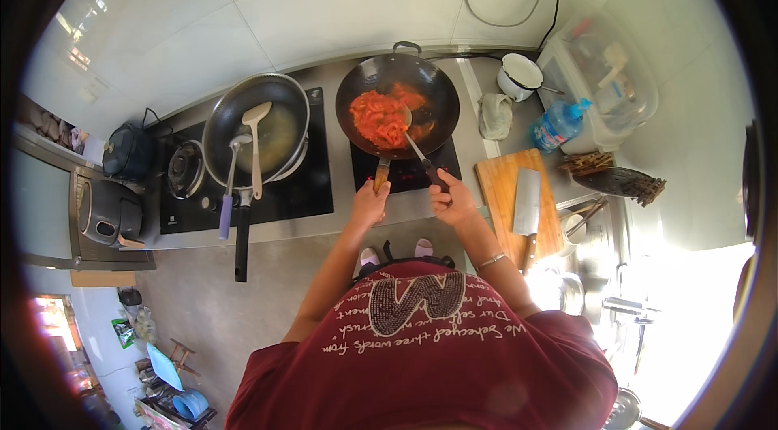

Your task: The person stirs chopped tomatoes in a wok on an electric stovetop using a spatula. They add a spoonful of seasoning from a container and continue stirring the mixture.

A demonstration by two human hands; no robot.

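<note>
My left hand [369, 205] grips the wooden handle [382, 173] of a dark wok [442, 102], which sits on a black induction cooktop [450, 156]. In my right hand [453, 199] is the dark handle of a metal cooking spatula or ladle [417, 147]. Its head reaches into the red, wet food [380, 117], which looks like cooked tomato pieces, and is partly hidden by it. The food lies towards the wok's left and middle.
Left of the wok, a frying pan [222, 120] with cloudy liquid carries two utensils; its black handle [242, 247] juts past the counter edge. A cleaver [527, 202] rests on a wooden cutting board [495, 181] at right. Behind stand a blue bottle [556, 126] and a white enamel pot [519, 77].
</note>
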